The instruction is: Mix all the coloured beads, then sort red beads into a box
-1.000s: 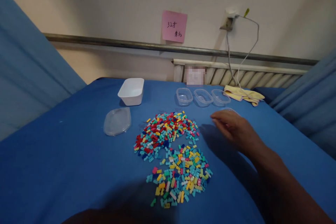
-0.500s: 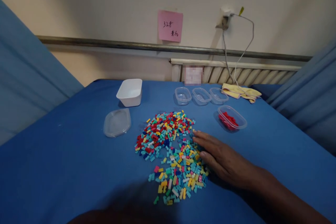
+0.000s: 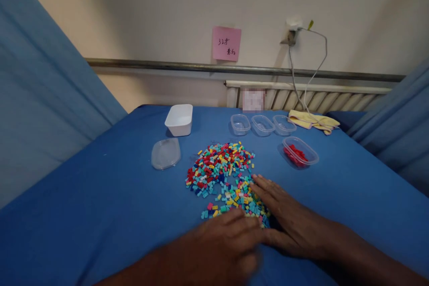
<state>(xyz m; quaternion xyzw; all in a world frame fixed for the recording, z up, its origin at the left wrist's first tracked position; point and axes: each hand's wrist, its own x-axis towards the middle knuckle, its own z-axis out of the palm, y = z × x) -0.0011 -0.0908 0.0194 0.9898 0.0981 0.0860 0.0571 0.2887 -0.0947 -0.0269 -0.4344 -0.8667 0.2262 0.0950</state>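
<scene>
A heap of small plastic bricks (image 3: 219, 167) in red, teal, yellow, pink and blue lies spread on the blue cloth (image 3: 100, 214). My right hand (image 3: 284, 214) rests flat, fingers stretched out, on the heap's near right edge. My left hand (image 3: 224, 243) has come in from below and covers the heap's near edge, its fingers slightly blurred and lying loosely forward. A small clear tub (image 3: 300, 152) holding red bricks stands to the right of the heap.
At the back stand a white tub (image 3: 179, 119), a clear lid (image 3: 165, 153) and three clear tubs (image 3: 262, 124) in a row. A yellow cloth (image 3: 313, 120) and cables lie at the back right. Blue curtains hang on both sides.
My right hand went from the tub of red bricks down to the heap's right edge. My left hand has come into view over the near edge. The view shifted a little.
</scene>
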